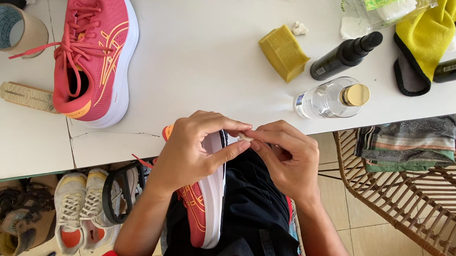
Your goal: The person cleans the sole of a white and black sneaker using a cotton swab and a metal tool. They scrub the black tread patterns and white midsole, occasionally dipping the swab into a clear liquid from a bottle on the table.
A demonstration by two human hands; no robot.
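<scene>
While the left hand [192, 152] is gripping a coral mesh running shoe [207, 201] steady at frame centre, the right hand [285, 162] is pinching a small pale wad [245, 138] against its sole.

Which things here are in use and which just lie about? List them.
In use: red shoe on the lap, left hand, right hand, small white wad.
Lying about: second shoe, yellow sponge, clear bottle, tape roll.
</scene>
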